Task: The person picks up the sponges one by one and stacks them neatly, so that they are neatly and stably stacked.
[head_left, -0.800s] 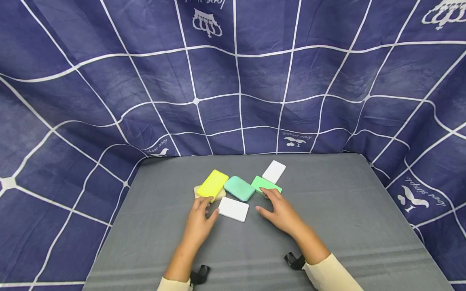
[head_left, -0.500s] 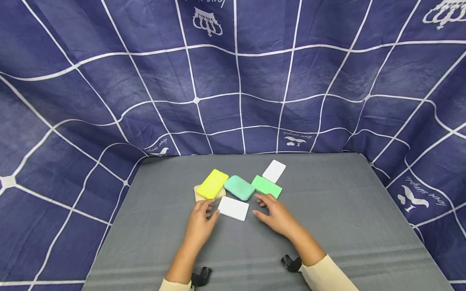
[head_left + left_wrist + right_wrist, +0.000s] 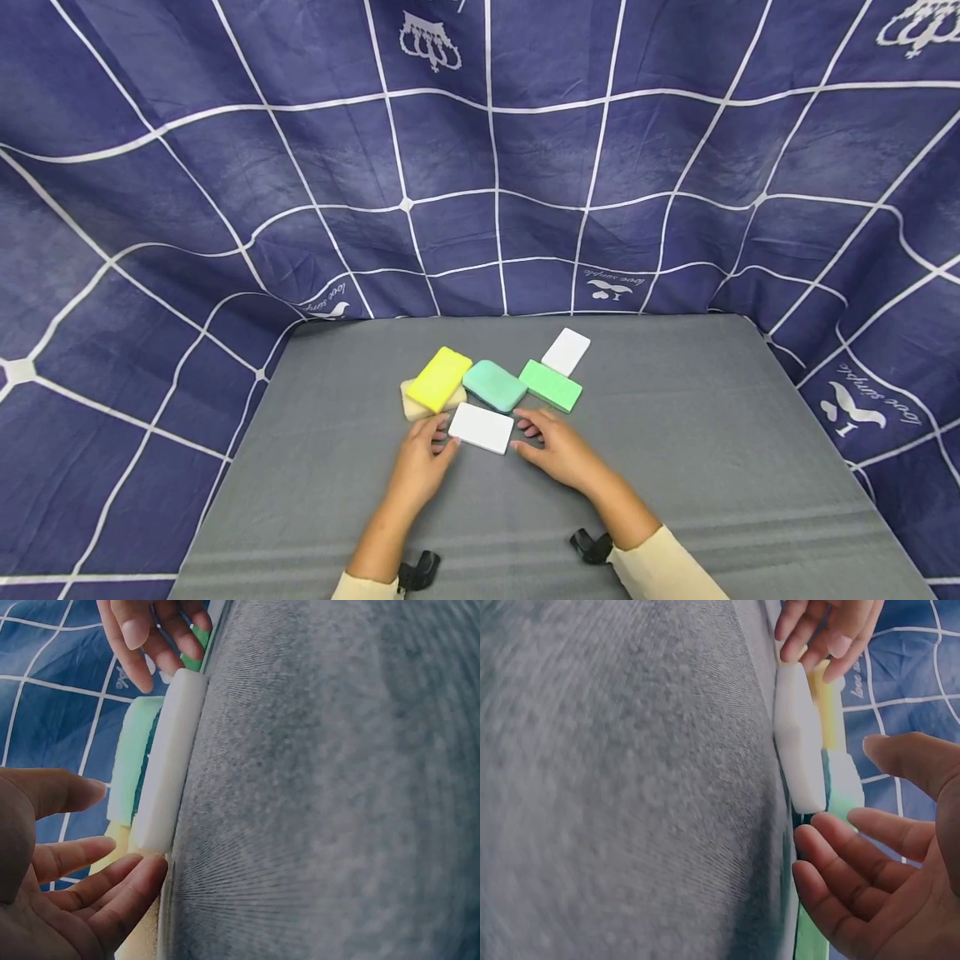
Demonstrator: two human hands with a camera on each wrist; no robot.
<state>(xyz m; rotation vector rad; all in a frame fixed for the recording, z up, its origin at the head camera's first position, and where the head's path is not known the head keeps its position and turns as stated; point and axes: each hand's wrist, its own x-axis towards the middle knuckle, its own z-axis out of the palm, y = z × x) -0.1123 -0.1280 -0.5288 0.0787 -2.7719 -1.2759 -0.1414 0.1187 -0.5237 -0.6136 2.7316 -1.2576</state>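
Note:
A white block lies flat on the grey cloth between the two hands. At its left end is the left hand, fingers slightly bent and parted from the thumb; in the left wrist view its fingertips are close to the end of the white block, contact uncertain. The right hand stands by the other end, relaxed and holding nothing, with a small gap to the white block in the right wrist view. Just behind the block lies a teal sponge.
A yellow sponge rests on a beige one at the left. Behind the right hand lie a green block and a second white block. Blue curtains with white lines stand around the grey table.
The right hand has moved left and nearer the person, from the green block to the near white block's right end. The left hand has shifted slightly right and nearer the person.

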